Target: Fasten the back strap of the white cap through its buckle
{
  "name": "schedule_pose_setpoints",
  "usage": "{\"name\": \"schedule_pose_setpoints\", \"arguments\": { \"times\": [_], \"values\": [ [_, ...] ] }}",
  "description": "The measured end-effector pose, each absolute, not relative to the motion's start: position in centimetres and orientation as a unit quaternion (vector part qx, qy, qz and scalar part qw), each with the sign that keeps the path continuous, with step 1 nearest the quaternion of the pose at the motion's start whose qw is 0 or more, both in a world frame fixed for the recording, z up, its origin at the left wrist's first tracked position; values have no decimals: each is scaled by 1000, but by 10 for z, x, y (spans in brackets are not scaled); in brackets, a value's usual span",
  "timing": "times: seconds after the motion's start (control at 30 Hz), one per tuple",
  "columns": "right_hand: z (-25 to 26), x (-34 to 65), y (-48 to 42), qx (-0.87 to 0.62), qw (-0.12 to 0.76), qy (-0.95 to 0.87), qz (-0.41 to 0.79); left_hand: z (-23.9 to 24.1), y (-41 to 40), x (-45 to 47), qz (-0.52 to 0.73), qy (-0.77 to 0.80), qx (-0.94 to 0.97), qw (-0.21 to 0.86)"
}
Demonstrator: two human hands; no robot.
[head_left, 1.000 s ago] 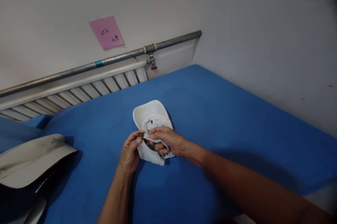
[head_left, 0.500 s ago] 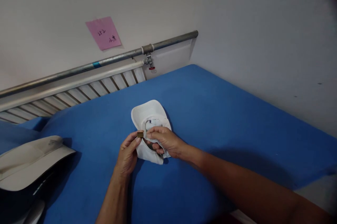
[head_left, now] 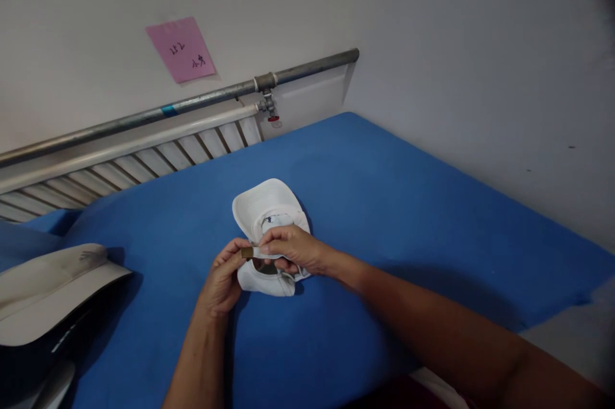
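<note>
1. A small white cap (head_left: pixel 266 217) is seen upside down on the blue mattress (head_left: pixel 384 204), with its brim pointing away from the person and toward the wall.
2. The back strap (head_left: pixel 266 252) of the cap is held between both hands, just above the cap's rear opening.
3. The brass buckle (head_left: pixel 246 252) at the strap's end is pinched by the fingers of the left hand (head_left: pixel 221 279); the fingers are closed on it.
4. The strap itself is gripped by the right hand (head_left: pixel 291 247), thumb and fingers pressed together on the white band, right beside the buckle.
5. Compared with one second ago, the strap is now stretched more straight and level between the two hands, and the buckle is pulled a little further to the left. The cap is also shifted slightly toward the person.
6. From this it is judged that the strap is being drawn through the buckle, so the adjusting of the cap's size seems to be under way and not finished.
7. A second, larger cap (head_left: pixel 52 293) is lying at the left edge of the mattress, well apart from the hands.
8. A pink note (head_left: pixel 181 50) is fixed on the wall above a metal pipe (head_left: pixel 192 101).
</note>
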State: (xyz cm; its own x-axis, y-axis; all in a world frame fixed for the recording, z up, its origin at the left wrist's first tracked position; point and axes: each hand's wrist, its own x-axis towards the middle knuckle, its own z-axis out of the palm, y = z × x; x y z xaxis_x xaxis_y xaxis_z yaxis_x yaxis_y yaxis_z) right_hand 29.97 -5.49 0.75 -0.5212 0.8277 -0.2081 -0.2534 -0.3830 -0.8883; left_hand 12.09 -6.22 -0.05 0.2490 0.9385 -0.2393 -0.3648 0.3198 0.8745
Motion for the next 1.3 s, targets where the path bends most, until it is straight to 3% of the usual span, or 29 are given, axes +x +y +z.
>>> {"name": "schedule_pose_setpoints", "arguments": {
  "times": [0.7,1.3],
  "values": [
    [9,294,-62,-331,396,-426,743,2,-63,121,430,379,365,733],
    [21,314,-58,-334,333,-541,696,3,-65,117,462,348,398,712]
  ]
}}
